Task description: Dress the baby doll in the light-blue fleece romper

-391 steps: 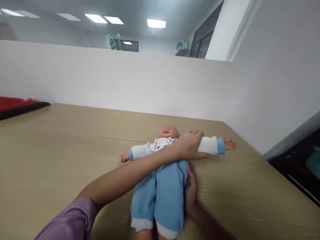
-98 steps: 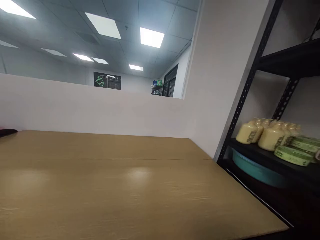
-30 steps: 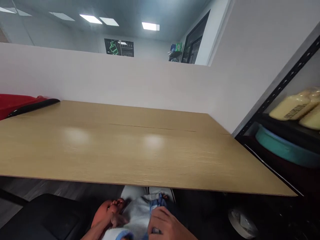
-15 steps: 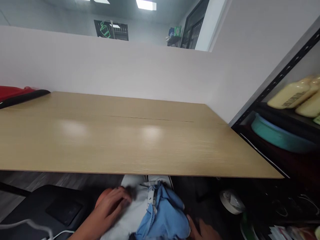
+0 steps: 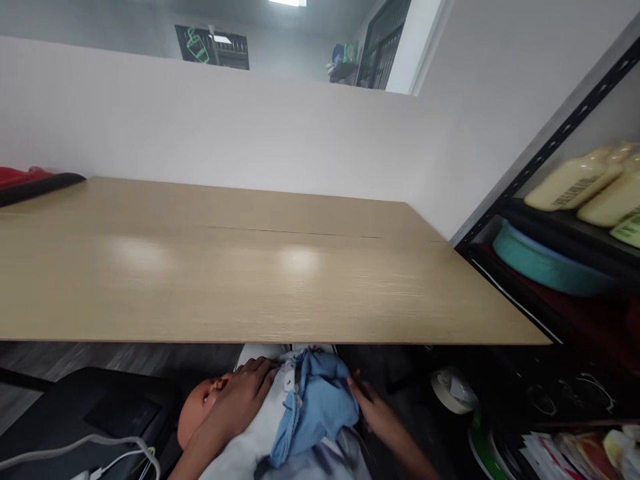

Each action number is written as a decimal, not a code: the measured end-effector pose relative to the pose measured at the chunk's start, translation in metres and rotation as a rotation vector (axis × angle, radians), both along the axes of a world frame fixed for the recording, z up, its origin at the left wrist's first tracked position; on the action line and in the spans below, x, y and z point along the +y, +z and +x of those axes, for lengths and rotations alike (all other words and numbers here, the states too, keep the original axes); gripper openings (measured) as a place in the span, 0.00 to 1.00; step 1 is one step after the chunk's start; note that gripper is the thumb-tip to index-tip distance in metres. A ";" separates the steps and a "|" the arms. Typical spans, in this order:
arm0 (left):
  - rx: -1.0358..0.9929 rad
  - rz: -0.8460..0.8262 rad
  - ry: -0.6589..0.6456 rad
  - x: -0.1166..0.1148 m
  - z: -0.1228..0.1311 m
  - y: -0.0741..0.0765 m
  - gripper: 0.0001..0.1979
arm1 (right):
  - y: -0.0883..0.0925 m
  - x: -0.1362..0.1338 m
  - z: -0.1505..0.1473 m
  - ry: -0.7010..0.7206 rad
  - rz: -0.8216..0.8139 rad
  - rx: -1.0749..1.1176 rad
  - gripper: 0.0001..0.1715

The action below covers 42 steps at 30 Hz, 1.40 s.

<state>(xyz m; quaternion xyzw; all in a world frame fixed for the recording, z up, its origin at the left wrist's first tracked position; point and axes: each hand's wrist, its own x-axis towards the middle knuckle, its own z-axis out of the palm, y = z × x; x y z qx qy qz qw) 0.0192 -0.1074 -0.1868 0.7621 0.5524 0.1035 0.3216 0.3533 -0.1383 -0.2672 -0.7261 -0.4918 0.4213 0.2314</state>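
Observation:
A baby doll lies across the lap below the table edge; its head (image 5: 193, 408) points left, with the face partly covered. My left hand (image 5: 245, 395) rests on the doll's upper body close to its face, fingers stretched out and laid flat. Light blue denim-like clothing (image 5: 325, 393) covers the doll's lower part, and a pale strip with snap buttons (image 5: 290, 380) runs along its left side. At the right edge of the blue clothing, my right hand (image 5: 369, 407) touches the fabric with its fingers extended.
A long wooden table (image 5: 280, 293) spans the front. Left of the lap is a black seat (image 5: 65, 400) with a flat dark device and cables. Shelving on the right holds cream bottles (image 5: 575, 180) and a teal basin (image 5: 545, 263). Tape rolls (image 5: 453, 393) sit lower right.
My left hand has slid right and up, uncovering more of the doll's head. My right hand has risen along the blue clothing's right side. The view has tilted slightly down.

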 end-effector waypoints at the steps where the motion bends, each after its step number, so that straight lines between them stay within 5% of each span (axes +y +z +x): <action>1: -0.003 0.019 0.019 -0.003 -0.001 -0.002 0.26 | -0.003 0.005 0.000 -0.004 0.031 0.011 0.36; 5: 0.005 0.062 0.045 -0.008 -0.002 -0.007 0.25 | -0.012 0.021 -0.005 -0.001 0.097 0.064 0.31; 12: 0.016 0.048 0.040 -0.007 0.000 -0.003 0.26 | -0.019 0.025 -0.022 0.029 0.130 0.220 0.38; 24: 0.093 -0.057 0.111 -0.002 -0.010 0.005 0.25 | 0.065 0.004 0.039 0.038 0.320 -0.064 0.22; 42: 0.087 -0.078 0.100 0.002 -0.007 0.002 0.27 | 0.077 0.001 0.059 -0.061 0.271 -0.472 0.16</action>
